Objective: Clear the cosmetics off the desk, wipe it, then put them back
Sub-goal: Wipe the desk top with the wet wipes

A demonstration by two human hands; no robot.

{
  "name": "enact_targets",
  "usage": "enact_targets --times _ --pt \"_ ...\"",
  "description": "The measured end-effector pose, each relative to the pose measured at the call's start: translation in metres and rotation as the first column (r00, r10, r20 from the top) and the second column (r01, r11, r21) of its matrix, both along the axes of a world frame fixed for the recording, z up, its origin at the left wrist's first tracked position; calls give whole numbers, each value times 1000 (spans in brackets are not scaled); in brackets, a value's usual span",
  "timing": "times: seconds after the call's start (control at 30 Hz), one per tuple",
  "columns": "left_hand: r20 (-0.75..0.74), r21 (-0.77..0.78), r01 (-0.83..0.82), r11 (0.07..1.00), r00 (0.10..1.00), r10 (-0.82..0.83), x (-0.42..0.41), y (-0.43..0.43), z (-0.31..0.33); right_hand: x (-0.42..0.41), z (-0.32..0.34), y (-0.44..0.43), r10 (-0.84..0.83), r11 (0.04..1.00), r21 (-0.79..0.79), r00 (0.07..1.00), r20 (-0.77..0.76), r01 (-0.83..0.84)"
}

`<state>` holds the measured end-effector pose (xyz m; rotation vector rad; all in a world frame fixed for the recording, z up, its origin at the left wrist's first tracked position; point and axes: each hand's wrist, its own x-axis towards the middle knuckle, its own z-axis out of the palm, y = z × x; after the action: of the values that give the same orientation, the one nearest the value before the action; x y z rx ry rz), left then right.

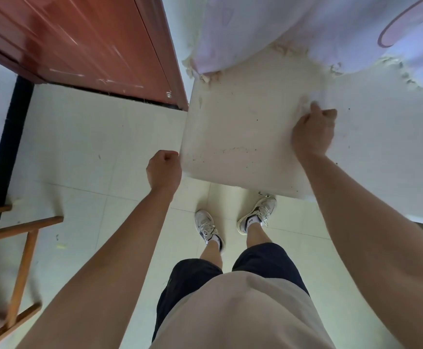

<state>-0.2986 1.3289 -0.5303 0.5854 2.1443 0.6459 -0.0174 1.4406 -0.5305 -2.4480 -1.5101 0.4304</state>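
Evidently soft and light, the white wipe (pixel 305 104) sits bunched in the gripping right hand (pixel 313 133), pressed to the rigid desk (pixel 243 127); the left hand (pixel 163 170) is curled at the desk's corner, its hold indeterminate.

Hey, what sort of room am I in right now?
Probably a bedroom or dorm room: a white desk beside a reddish wooden door, pastel printed fabric draped at the desk's back, a wooden chair on pale floor tiles.
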Motion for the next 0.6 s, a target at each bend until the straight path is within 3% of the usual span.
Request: enact_targets --times 0.17,0.3,0.37,0.4,0.47,0.53,0.6 --pt "199 4 -210 978 958 205 -9 -4 2 -125 -8 -10 416 909 -54 908 54 -413" --pt "278 1 -258 966 928 247 -12 -5 5 -196 3 -24 756 651 0 649 -91 -759" --pt "296 1 -276 961 918 263 -12 -5 5 -185 6 -19 781 622 130 600 -174 -772" --pt "293 1 -274 962 920 262 -11 -4 4 -167 7 -14 746 666 218 641 -180 -714" --pt "249 5 -250 968 938 241 -10 -4 2 -114 10 -2 567 799 333 811 -142 -500" --pt "177 16 -208 978 963 202 -8 -6 -2 -47 10 10 237 928 311 969 -73 -204" --pt "131 23 -203 979 971 198 -4 -6 -3 19 10 16 -147 975 169 989 6 144"
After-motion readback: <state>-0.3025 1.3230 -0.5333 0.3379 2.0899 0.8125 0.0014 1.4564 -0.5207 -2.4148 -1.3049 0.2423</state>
